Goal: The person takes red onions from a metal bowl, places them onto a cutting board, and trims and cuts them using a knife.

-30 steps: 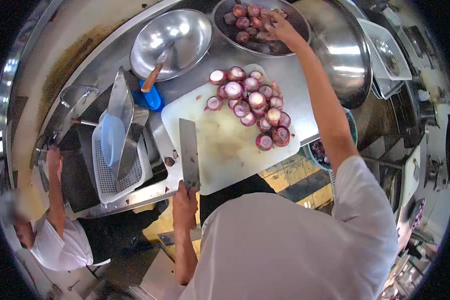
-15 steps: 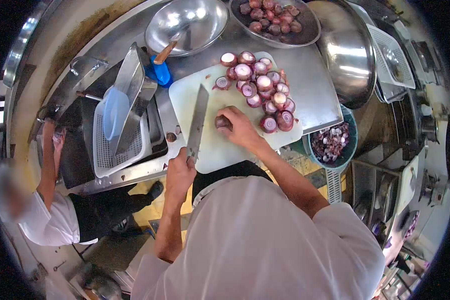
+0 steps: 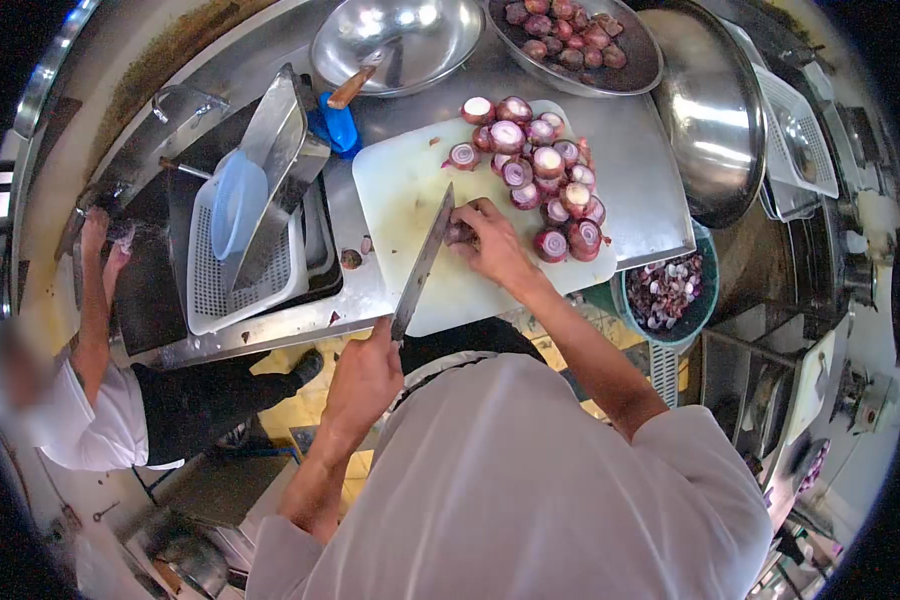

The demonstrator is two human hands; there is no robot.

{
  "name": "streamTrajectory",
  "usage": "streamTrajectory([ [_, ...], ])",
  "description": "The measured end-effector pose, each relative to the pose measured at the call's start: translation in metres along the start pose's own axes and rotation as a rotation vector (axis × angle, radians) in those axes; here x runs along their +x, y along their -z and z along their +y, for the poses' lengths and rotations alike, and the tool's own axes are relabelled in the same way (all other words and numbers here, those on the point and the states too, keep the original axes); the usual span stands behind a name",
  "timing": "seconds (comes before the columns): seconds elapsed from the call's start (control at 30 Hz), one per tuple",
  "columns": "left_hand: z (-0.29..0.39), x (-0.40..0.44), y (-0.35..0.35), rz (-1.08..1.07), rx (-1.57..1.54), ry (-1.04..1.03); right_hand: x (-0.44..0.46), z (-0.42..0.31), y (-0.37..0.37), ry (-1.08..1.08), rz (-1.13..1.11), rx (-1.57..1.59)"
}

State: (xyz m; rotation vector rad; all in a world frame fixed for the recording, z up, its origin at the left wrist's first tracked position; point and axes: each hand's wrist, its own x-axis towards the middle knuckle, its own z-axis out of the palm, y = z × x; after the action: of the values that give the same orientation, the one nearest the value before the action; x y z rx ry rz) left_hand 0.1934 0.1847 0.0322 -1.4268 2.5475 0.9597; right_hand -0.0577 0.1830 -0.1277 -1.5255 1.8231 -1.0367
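Observation:
My left hand (image 3: 363,378) is wrapped round the handle of a large knife (image 3: 425,265), whose blade reaches over the white cutting board (image 3: 400,190). On the board, my right hand (image 3: 495,248) holds a dark red onion (image 3: 460,232) close beside the blade; the fingers partly cover it. Several red onions with cut ends (image 3: 547,162) lie heaped on the board's right side, pale faces showing. Beyond the board, a metal bowl (image 3: 642,75) contains several whole red onions (image 3: 573,32).
A steel bowl (image 3: 350,30) and a blue object (image 3: 340,125) are behind the board. White basket (image 3: 202,300) sits left. A green tub (image 3: 712,290) of onion scraps stands below the counter's right edge. Another person (image 3: 95,345) is at the far left.
My right hand has come from the bowl to the board with an onion in it. My left hand has tilted the knife, its blade now near that onion. The view has shifted.

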Motion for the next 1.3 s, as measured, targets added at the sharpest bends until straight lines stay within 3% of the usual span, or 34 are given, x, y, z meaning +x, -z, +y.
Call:
streamTrajectory([
  [0.27,-0.009,0.033,-0.034,-0.088,-0.026,0.045,0.004,0.001,-0.002,0.035,0.024,0.095],
  [0.5,-0.035,0.067,-0.081,-0.03,-0.04,0.045,-0.009,-0.002,0.007,0.056,0.014,0.072],
  [0.7,-0.036,0.065,-0.079,-0.003,-0.051,0.035,-0.017,0.0,0.014,-0.042,-0.043,-0.114],
  [1.1,-0.026,0.047,-0.054,0.006,-0.07,0.037,-0.005,0.0,0.006,0.052,0.046,-0.02],
  [1.3,-0.017,0.014,-0.028,-0.024,-0.012,0.023,-0.004,-0.009,0.01,-0.051,0.009,-0.038],
])
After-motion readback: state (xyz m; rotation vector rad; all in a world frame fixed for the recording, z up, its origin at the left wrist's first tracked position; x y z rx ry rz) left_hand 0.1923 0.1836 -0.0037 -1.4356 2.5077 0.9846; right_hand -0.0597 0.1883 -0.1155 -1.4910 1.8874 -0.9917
